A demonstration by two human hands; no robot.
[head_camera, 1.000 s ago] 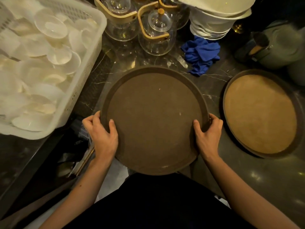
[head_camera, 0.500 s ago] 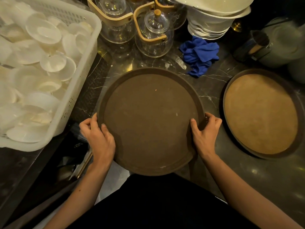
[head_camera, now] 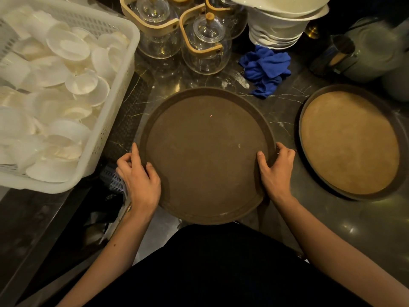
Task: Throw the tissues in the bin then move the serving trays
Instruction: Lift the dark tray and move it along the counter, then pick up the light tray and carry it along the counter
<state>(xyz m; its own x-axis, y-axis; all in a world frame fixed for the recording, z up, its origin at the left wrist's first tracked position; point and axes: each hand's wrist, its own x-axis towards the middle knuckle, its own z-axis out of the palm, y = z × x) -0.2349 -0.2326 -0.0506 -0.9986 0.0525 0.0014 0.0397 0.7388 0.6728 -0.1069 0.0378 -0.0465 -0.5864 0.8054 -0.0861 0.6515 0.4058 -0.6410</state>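
A round dark brown serving tray (head_camera: 205, 151) lies in front of me on the dark marble counter, its near edge over the counter's edge. My left hand (head_camera: 138, 180) grips its left rim, thumb on top. My right hand (head_camera: 275, 171) grips its right rim, fingers curled round the outside. A second round serving tray (head_camera: 350, 141) with a lighter tan surface rests on the counter to the right, apart from both hands. No tissues or bin are in view.
A white plastic crate (head_camera: 110, 138) full of white dishes stands at the left. Glass teapots (head_camera: 202, 44) with wooden handles, a stack of white bowls (head_camera: 278, 25) and a blue cloth (head_camera: 265, 69) sit behind the tray. Metal vessels (head_camera: 363, 54) stand at the back right.
The dark tray has slid a little left and away from me with both hands still on its rim. The tan tray has not moved.
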